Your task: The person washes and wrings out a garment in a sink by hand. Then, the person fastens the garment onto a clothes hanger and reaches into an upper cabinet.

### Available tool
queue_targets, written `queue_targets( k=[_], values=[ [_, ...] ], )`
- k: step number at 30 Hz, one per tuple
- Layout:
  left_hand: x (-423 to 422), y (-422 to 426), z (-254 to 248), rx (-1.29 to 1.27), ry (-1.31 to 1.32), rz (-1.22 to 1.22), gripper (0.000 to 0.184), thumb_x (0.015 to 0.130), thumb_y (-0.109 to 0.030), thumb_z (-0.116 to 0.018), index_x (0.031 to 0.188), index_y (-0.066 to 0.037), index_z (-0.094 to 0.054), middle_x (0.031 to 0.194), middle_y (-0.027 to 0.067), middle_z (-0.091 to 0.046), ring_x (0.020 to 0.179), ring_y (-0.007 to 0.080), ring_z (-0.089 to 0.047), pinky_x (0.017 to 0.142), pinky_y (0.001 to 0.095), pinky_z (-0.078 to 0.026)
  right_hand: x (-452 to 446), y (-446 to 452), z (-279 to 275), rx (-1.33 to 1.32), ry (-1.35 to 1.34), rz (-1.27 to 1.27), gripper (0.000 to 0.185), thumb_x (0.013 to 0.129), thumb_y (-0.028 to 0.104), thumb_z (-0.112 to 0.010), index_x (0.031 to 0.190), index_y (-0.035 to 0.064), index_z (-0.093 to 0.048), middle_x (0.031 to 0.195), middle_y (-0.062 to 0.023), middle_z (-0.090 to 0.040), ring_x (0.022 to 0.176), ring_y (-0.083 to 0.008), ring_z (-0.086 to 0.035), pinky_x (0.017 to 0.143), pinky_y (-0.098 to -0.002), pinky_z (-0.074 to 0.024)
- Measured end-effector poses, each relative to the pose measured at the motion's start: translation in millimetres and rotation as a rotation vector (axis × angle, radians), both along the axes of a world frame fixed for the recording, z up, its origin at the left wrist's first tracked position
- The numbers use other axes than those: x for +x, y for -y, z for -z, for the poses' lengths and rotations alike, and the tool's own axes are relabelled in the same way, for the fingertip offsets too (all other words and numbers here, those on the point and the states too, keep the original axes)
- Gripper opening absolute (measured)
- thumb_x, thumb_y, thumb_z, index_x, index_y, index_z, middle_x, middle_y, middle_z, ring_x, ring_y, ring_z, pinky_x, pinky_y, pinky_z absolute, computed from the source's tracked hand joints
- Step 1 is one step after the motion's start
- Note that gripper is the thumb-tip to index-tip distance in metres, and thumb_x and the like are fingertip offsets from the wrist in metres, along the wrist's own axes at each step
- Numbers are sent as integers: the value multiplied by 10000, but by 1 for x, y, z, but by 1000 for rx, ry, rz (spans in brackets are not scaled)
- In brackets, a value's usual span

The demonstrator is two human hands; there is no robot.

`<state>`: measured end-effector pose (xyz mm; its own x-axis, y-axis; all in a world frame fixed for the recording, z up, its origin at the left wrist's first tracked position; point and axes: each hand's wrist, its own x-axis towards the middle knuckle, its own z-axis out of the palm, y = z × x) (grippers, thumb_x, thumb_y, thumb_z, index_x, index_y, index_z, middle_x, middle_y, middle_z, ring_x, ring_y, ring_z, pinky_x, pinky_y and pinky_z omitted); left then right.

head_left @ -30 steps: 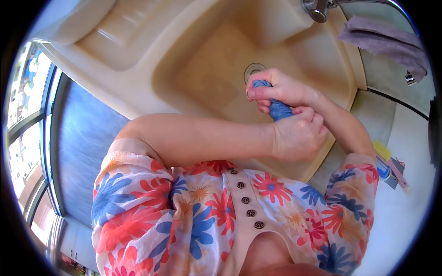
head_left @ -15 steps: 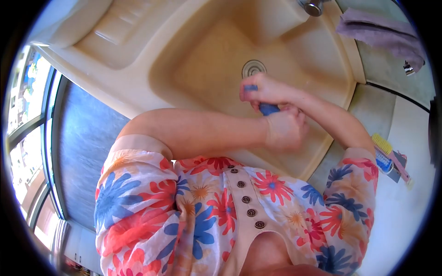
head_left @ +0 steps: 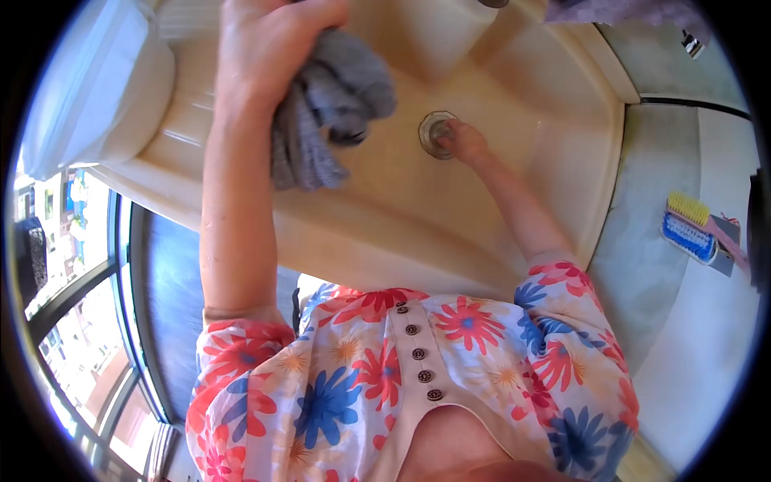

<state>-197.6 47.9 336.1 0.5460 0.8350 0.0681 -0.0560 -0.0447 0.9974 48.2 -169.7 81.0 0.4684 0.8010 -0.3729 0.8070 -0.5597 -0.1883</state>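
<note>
My left hand [head_left: 269, 48] is raised at the upper left, closed round a bunched grey cloth [head_left: 341, 88] that hangs over the basin's near left side. Folds of the cloth droop below the fingers, and the fingertips are partly out of view. Down in the beige basin [head_left: 385, 177], my right hand [head_left: 464, 143] touches the round metal drain [head_left: 436, 134]. Its fingers are bent together over the drain's right part; whatever they pinch is too small to make out.
A whitish tub [head_left: 120, 88] stands at the upper left. On the right ledge lie a yellow brush [head_left: 688, 208], a blue-and-white brush [head_left: 688, 238] and a pink handle [head_left: 727, 241]. A purplish cloth [head_left: 626, 10] hangs at the top right, near a metal fitting [head_left: 692, 44].
My hands have moved apart from the twisted blue-looking cloth they both gripped. My left hand has swung up and left with a bunched cloth; my right hand has gone to the drain.
</note>
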Motion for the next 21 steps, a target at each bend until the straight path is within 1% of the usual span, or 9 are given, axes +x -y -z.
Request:
queue_targets(
  k=[1,2,5,6,9,12,15,18,21],
  values=[
    [-5,-2,2,13,0,-28,104,615,20,-566,671,-63,-539,746,55,-562,634,179,-546,549,269,-448,-4,-3,1,-44,21,9,334,765,335,-607,1020,128,-550,882,-95,-628,855,-252,-600,700,-400,-472],
    [-11,0,2,-168,107,-29,111,652,51,-524,705,-47,-525,756,79,-540,630,170,-522,555,264,-441,-9,-7,2,-89,43,19,316,755,322,-610,996,126,-551,880,-96,-625,853,-260,-598,703,-404,-469],
    [-24,-14,24,-418,330,64,148,639,59,-521,744,-45,-525,769,112,-537,637,196,-528,560,269,-444,-16,-13,14,-170,173,47,265,736,289,-609,943,134,-550,889,-89,-622,861,-255,-595,711,-404,-464],
    [-24,-16,27,-421,364,99,156,635,56,-525,752,-46,-524,782,124,-536,643,206,-532,561,269,-447,-17,-13,18,-188,227,51,248,731,278,-607,929,140,-550,895,-84,-622,865,-249,-595,713,-401,-463],
    [-19,-12,29,-473,391,97,175,601,90,-544,734,-24,-539,710,121,-548,587,199,-543,539,281,-460,-15,-13,24,-170,273,84,223,721,257,-601,906,141,-555,880,-84,-627,849,-262,-599,707,-402,-462],
    [-14,-11,35,-492,376,131,175,600,89,-550,740,-16,-547,707,120,-559,577,194,-548,536,279,-462,-7,-13,29,-187,276,-30,237,710,266,-603,903,134,-561,887,-84,-627,839,-257,-602,689,-411,-462],
    [-13,-12,39,-515,354,149,174,605,89,-547,748,-9,-554,710,116,-566,577,186,-554,528,273,-462,-6,-10,26,-159,186,78,227,729,287,-603,865,108,-570,843,-70,-624,821,-215,-602,698,-403,-460],
    [-14,-12,41,-526,354,150,167,609,88,-545,745,-9,-556,704,113,-567,575,182,-554,524,269,-462,22,21,36,163,-518,590,251,762,337,-591,847,101,-582,827,-62,-621,782,-158,-594,700,-385,-445],
    [-15,-12,40,-529,351,155,158,614,86,-546,738,-10,-557,696,108,-566,568,178,-552,521,268,-462,43,60,29,543,-1356,1117,305,786,385,-576,924,113,-570,825,-41,-617,753,-140,-584,674,-362,-456]
  ],
)
